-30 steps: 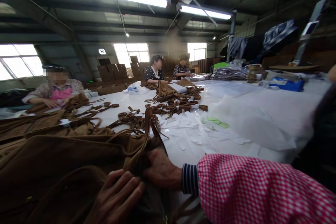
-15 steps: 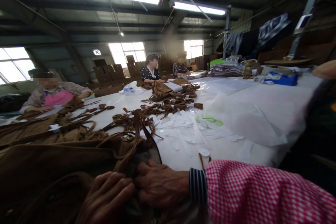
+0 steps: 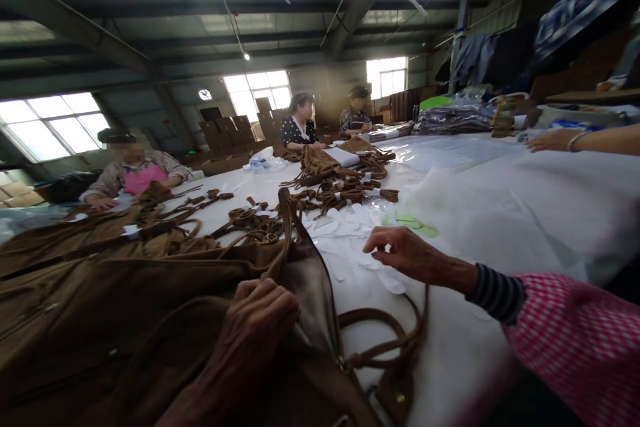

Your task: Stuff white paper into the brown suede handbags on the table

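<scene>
A large brown bag (image 3: 125, 320) lies at the near left, its zipped mouth open and a grey lining (image 3: 315, 280) showing. My left hand (image 3: 257, 320) has its fingers curled over the bag's edge and grips it. To the right, my right hand (image 3: 403, 253) is raised above the white paper pieces (image 3: 345, 260), fingers bent and apart, with nothing visible between them. A brown strap (image 3: 375, 320) loops out beside the bag, below my right hand.
Bundled brown straps (image 3: 345, 193) lie mid-table, near a green piece (image 3: 410, 221). Clear plastic sheeting (image 3: 450, 200) covers the right side. Three people sit across the table. Another person's hand (image 3: 550, 140) reaches in from the right. Stacked wrapped goods (image 3: 450, 119) stand farther back.
My right hand has left the bag's mouth and moved up and right over the paper pieces. My left hand still grips the bag. Another person's hand reaches farther in at the right.
</scene>
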`<state>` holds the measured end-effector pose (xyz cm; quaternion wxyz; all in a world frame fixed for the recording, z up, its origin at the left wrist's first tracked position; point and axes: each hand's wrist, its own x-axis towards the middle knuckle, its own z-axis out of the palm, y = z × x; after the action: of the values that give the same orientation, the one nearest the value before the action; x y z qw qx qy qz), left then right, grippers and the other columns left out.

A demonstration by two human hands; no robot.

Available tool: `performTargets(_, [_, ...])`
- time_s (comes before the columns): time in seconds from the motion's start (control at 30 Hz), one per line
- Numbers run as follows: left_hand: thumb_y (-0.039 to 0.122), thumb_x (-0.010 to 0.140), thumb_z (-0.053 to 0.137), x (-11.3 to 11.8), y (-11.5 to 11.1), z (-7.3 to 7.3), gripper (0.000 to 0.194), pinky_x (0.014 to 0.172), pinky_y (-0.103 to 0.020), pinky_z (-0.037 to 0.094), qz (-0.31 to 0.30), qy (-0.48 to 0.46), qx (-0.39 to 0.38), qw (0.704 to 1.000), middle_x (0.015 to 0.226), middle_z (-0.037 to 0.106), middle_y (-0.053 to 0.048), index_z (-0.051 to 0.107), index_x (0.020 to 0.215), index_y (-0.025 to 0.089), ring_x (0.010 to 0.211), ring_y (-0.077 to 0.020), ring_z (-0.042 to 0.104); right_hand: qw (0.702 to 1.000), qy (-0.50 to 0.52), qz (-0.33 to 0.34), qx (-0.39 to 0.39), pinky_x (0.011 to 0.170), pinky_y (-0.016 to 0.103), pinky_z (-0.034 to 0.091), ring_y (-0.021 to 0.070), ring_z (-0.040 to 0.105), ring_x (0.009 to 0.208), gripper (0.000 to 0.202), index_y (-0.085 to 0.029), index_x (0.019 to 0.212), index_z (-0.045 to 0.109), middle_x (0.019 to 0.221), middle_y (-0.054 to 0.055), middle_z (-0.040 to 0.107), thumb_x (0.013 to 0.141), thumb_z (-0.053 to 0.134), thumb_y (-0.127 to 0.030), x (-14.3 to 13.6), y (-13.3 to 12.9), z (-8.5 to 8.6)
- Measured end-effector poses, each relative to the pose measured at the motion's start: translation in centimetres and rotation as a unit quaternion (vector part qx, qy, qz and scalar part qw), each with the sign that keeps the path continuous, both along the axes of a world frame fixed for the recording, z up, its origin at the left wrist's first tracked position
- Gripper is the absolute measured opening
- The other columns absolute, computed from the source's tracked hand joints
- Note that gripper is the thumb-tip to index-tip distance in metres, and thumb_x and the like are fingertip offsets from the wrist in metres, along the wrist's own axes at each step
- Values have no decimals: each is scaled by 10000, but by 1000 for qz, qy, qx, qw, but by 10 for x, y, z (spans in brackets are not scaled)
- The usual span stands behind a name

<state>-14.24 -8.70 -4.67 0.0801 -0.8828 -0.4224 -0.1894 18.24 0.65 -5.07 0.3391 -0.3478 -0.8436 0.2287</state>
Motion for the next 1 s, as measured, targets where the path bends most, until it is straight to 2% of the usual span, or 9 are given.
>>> performTargets(0.1, [207,1068,414,8,1,-20,295,841,-364,296,7,25,-29,999,787,600,20,565,815,194,759,-159,522,998,-55,-33,2,754,291,460,164,614,776,194,-179,935,726,894,32,673,832,598,-77,29,4,-17])
performTargets(0.2, [177,1074,372,6,0,-28,283,865,-376,279,20,30,-40,999,845,614,14,572,876,204,783,-164,532,992,-119,-31,10,782,296,445,168,611,815,232,-193,1008,717,963,37,661,851,593,-75,31,-3,-25])
performTargets(0.3, [211,1065,401,5,3,-24,286,817,-368,272,48,33,-58,997,787,596,23,555,824,203,723,-164,511,980,-193,-32,32,733,280,403,158,593,799,186,-189,929,709,963,35,635,887,568,-74,21,-9,-20])
performTargets(0.4, [223,1034,466,12,8,-12,244,773,-365,261,103,54,-120,986,779,625,28,560,810,204,712,-165,529,964,-254,-21,71,669,273,345,145,554,757,208,-171,780,643,898,29,596,936,529,-91,15,-9,-14])
performTargets(0.53, [168,1011,441,23,12,0,228,764,-378,267,150,103,-154,971,792,645,16,559,819,203,684,-169,522,956,-270,0,113,645,272,311,132,526,738,233,-174,775,596,891,18,584,979,504,-106,15,-6,-17])
performTargets(0.6, [124,992,421,24,15,2,217,786,-385,284,140,128,-148,971,798,639,13,556,842,204,680,-168,510,950,-280,8,138,630,277,298,132,511,719,264,-174,762,581,875,19,582,997,484,-107,15,-5,-20])
performTargets(0.73, [71,925,475,17,28,-1,169,883,-391,337,64,180,-141,971,885,641,-7,573,947,207,794,-184,543,933,-296,26,203,639,286,312,149,515,747,248,-173,808,597,915,40,605,995,469,-73,18,-5,-26])
performTargets(0.9, [46,877,527,15,46,7,202,1081,-496,297,-23,191,-77,978,1114,647,-52,602,977,204,1123,-257,539,929,-279,44,239,681,297,364,171,552,817,248,-180,884,615,993,64,638,1018,431,-81,22,-6,-32])
performTargets(1.0, [96,883,542,15,59,17,117,1014,-450,372,-1,193,-102,976,965,651,-62,617,883,186,1007,-244,583,934,-246,60,253,687,301,383,171,560,816,268,-187,872,613,1022,71,655,1019,415,-83,20,-9,-30])
